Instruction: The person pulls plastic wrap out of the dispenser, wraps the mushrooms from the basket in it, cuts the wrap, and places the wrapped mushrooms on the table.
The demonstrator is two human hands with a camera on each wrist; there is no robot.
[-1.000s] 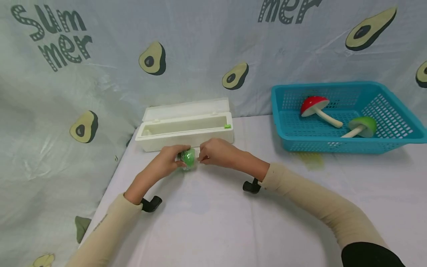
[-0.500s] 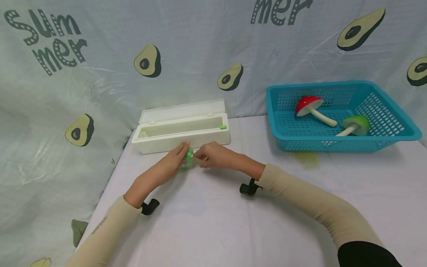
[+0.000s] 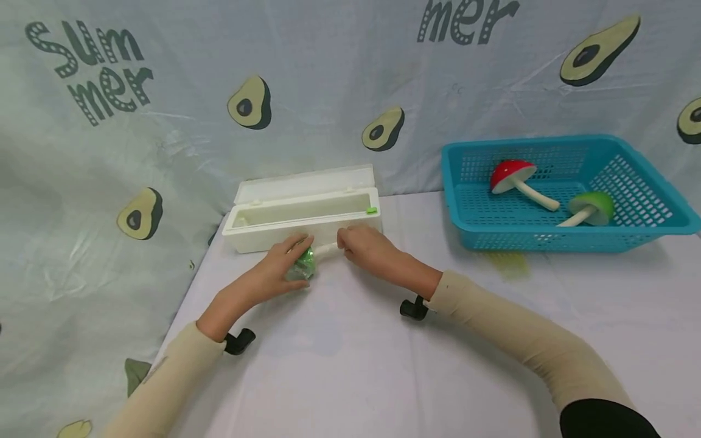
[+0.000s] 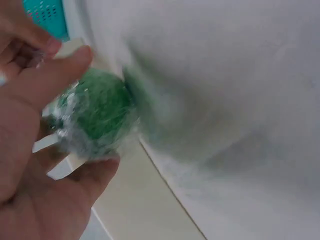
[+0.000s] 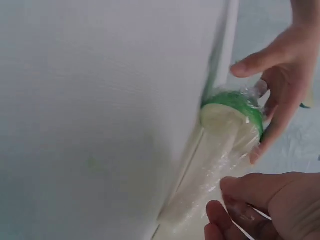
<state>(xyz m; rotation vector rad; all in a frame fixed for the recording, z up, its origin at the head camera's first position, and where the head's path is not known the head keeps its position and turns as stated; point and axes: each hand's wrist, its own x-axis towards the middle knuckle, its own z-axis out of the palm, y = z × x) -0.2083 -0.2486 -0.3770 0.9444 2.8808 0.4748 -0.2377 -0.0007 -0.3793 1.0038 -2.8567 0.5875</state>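
A green-capped toy mushroom (image 3: 304, 265) lies wrapped in clear plastic wrap (image 5: 207, 182), its pale stem (image 3: 327, 249) pointing right. My left hand (image 3: 269, 272) holds the cap with thumb and fingers spread around it. At the stem's end my right hand (image 3: 372, 249) has its fingers curled; in the right wrist view its thumb and forefinger pinch the loose wrap beside the stem. Just behind both hands stands a long white wrap dispenser (image 3: 306, 234), lid raised, with a small green slider (image 3: 371, 210) on its front edge.
A blue perforated basket (image 3: 547, 237) stands at the right rear. Inside lie a red-capped mushroom (image 3: 515, 176) and another green-capped one (image 3: 594, 208). An avocado-print sheet (image 3: 317, 73) hangs behind the white-covered table (image 3: 350, 365).
The mushroom has turned, and its stem now shows pointing right. My left fingers have spread around the cap, and my right hand has moved slightly right to the stem's end.
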